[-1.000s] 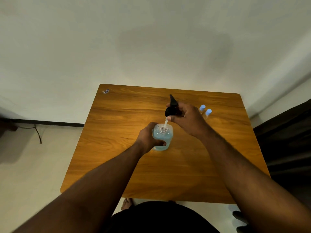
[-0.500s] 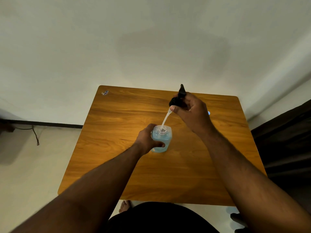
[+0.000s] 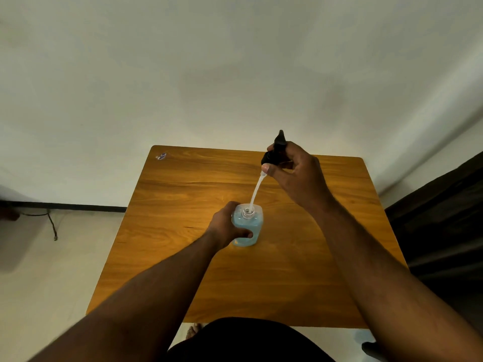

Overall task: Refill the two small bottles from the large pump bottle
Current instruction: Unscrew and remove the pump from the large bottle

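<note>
Pump head (image 3: 275, 152) has risen since a second ago, right hand (image 3: 300, 176) fingers curled round it, drawing the dip tube (image 3: 255, 192) nearly clear of the large bottle (image 3: 247, 224), so pouring looks close. Left hand (image 3: 226, 226) wraps the bottle, upright mid-table (image 3: 183, 194); tube slants up-right, tip in the neck, nozzle pointing away; 2 small bottles hidden now.

small bottles hidden behind right hand (image 3: 298, 176); sticker (image 3: 161, 156) unreadable.
</note>
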